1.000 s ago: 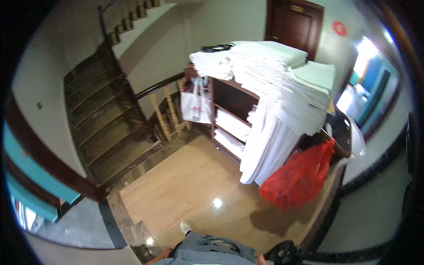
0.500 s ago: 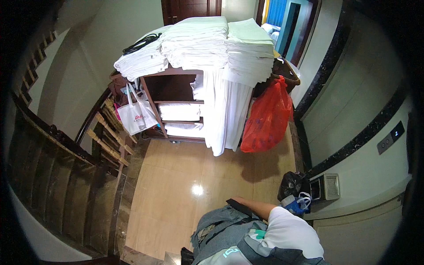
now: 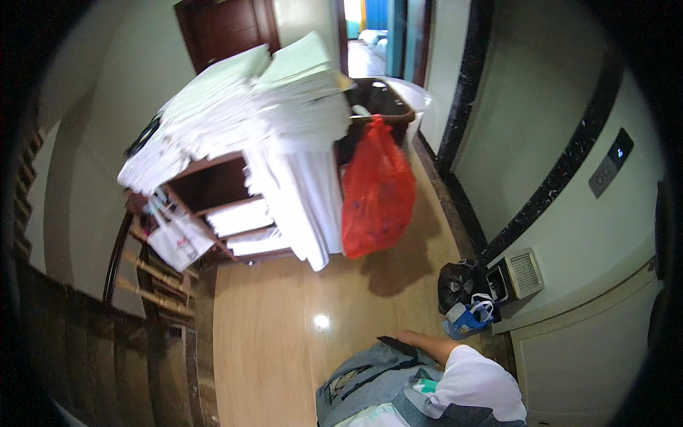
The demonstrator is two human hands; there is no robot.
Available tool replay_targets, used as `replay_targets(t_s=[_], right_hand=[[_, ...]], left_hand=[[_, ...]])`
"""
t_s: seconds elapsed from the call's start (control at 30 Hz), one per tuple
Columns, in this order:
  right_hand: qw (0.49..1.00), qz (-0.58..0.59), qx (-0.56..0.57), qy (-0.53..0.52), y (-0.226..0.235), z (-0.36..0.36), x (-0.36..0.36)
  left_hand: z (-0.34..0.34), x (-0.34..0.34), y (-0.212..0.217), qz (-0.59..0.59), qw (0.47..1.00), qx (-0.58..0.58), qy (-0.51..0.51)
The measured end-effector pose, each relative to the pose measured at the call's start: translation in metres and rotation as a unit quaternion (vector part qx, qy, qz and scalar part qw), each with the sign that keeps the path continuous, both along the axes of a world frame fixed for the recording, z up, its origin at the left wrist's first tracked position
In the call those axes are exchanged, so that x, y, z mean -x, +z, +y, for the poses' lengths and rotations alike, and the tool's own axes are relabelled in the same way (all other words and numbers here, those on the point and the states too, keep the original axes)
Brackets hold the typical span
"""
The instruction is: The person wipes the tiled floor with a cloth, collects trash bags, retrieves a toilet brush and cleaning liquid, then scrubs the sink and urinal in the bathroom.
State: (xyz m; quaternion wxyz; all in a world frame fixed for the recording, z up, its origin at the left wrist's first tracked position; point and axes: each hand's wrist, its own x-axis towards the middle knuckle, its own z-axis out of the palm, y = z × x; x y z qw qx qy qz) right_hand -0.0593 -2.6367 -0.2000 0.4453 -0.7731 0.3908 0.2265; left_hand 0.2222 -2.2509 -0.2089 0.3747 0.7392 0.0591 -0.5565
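Note:
Only my right arm shows, at the bottom edge in a white short sleeve. My right hand (image 3: 408, 336) rests against the hip of my blue jeans (image 3: 370, 377), next to a dark strip at the pocket. Its fingers are hidden, so I cannot tell whether it holds anything. My left hand is out of view. Ahead stands a wooden linen cart (image 3: 213, 188) piled with folded white sheets (image 3: 249, 107). A full red plastic bag (image 3: 377, 192) hangs from the cart's right end.
A white bag (image 3: 178, 242) hangs on the cart's left end. A black bag (image 3: 459, 285) and a blue bag (image 3: 466, 319) sit by a white box (image 3: 519, 274) at the right wall. A wooden stair railing (image 3: 153, 285) runs along the left. A doorway (image 3: 377, 35) opens behind the cart.
The view has swung right and dipped. The cart has moved up and left in the picture, the right wall fills more of it, and my right arm has come into sight.

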Motion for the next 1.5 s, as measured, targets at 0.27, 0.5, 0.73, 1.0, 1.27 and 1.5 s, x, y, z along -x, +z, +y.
replay_targets(t_s=[0.27,0.5,0.73,1.0,1.27,1.5], right_hand=[[0.981,-0.068,-0.007,-0.179,-0.026,-0.08,0.133],[0.958,-0.148,0.045,-0.242,-0.015,-0.198,0.158],[0.958,-0.029,0.093,-0.268,-0.059,-0.289,0.233],[0.782,0.111,-0.094,-0.606,-0.086,-0.285,0.375],[0.785,0.217,-0.071,-0.576,-0.041,-0.446,0.38],[0.876,-0.189,0.292,-0.333,0.043,-0.838,0.243]], left_hand=[[-0.076,0.031,0.018,-0.051,0.998,-0.037,0.012],[-0.255,0.03,0.087,-0.212,0.964,0.162,-0.017],[-0.562,0.043,0.254,-0.432,0.821,0.358,-0.104],[-0.837,0.11,0.389,-0.629,0.512,0.537,-0.233],[-0.975,0.14,0.398,-0.67,0.48,0.511,-0.246],[-1.016,0.165,0.385,-0.812,0.509,0.218,-0.185]])
